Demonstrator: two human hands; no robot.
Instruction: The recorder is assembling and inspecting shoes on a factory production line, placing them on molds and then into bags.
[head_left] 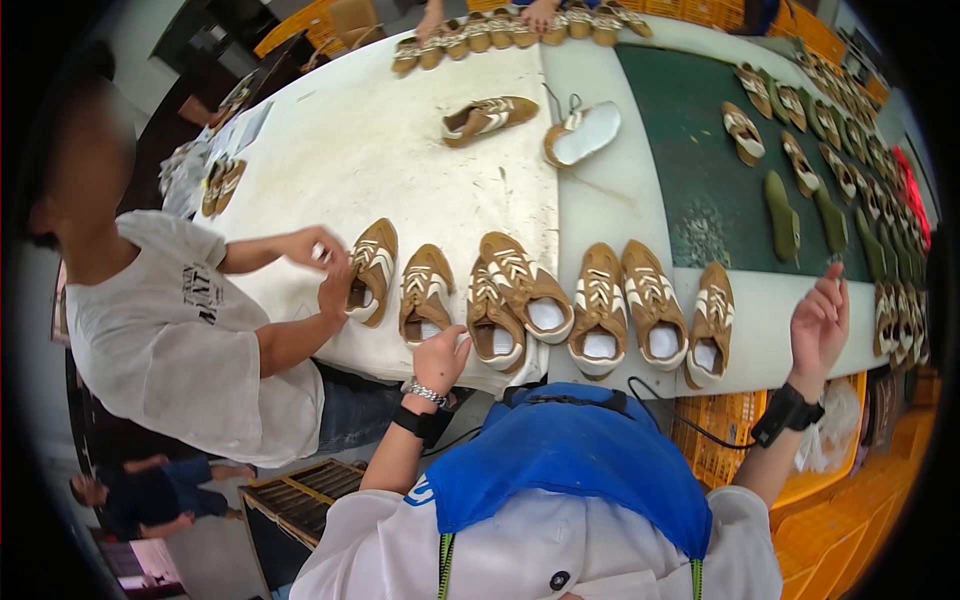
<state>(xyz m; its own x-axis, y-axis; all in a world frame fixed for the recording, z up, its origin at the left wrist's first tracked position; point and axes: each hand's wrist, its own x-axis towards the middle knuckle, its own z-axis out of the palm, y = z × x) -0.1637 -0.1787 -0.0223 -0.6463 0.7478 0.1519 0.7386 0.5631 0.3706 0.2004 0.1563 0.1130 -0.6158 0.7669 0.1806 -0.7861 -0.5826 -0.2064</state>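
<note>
My left hand [441,352] rests at the near edge of the white worktop [370,150], its fingers loosely curled and holding nothing, the fingertips touching the heel of a tan sneaker with white stripes [495,312] in the row in front of me. My right hand [820,322] is raised off to the right, fingers spread and relaxed, gripping nothing, just beside the last tan sneaker [710,325] at the right end of that row. The row of sneakers lies heels toward me, each with a white insole showing. On my left a person in a white T-shirt [180,340] leans over the worktop, both of that person's hands [325,265] at the leftmost sneaker [372,270]. Farther back one sneaker [488,117] lies on its side, and next to it another is turned over with its pale sole [585,132] up. A dark green mat [700,150] covers the right part, carrying olive insoles [782,215] and more shoes.
</note>
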